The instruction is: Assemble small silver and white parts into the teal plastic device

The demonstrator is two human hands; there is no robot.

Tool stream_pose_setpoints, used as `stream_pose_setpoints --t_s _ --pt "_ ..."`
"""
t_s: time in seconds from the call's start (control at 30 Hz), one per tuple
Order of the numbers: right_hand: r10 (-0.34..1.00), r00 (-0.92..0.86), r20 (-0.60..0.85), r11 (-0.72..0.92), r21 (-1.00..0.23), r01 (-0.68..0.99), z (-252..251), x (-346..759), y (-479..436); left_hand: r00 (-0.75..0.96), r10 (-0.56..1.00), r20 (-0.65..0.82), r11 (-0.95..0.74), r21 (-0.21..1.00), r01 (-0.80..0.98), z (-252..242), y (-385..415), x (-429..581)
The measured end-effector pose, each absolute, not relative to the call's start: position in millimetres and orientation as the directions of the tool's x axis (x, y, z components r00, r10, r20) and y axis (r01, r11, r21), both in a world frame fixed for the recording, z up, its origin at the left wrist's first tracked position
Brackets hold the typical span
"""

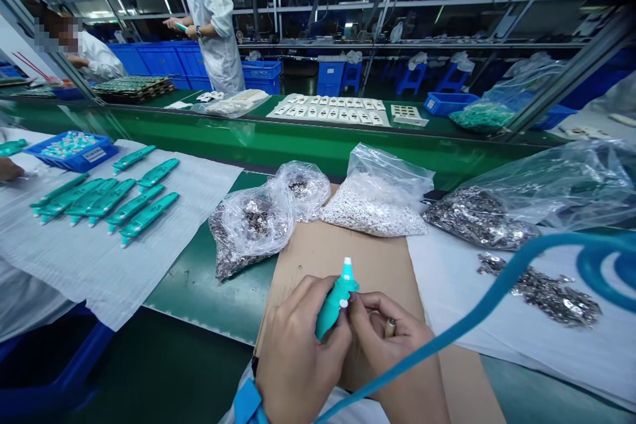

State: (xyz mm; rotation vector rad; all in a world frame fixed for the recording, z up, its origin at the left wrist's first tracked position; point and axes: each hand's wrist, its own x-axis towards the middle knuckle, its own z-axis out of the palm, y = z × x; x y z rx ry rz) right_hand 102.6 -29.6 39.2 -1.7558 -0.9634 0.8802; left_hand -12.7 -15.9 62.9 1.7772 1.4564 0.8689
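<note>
Green conveyor belting [199, 258] is running across a factory floor, with a co-worker [211, 26] standing beyond it among blue crates. Over a brown cardboard sheet [318, 258], the left hand [298, 344] is closing firmly around a teal plastic handpiece [334, 310], tilting it up with its white tip [346, 261] pointing away. The right hand [392, 344] is curling in beside it, half closed, its fingertips [354, 298] reaching a small white disc [343, 303] on the handpiece's side, though whether they are gripping the disc cannot be told. A blue air hose [477, 301] is crossing in front of the right forearm. The step in hand looks like fitting that disc, which appears to call for steady, well-aligned finger pressure.
</note>
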Motion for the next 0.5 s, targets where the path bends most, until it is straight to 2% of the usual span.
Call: stream_pose_setpoints --t_s 0.5 --pt "0.925 0.331 -0.189 -0.242 -0.962 0.126 47 105 -22 0.196 0.977 0.085 -0.188 0.780 0.597 61 -14 -17"
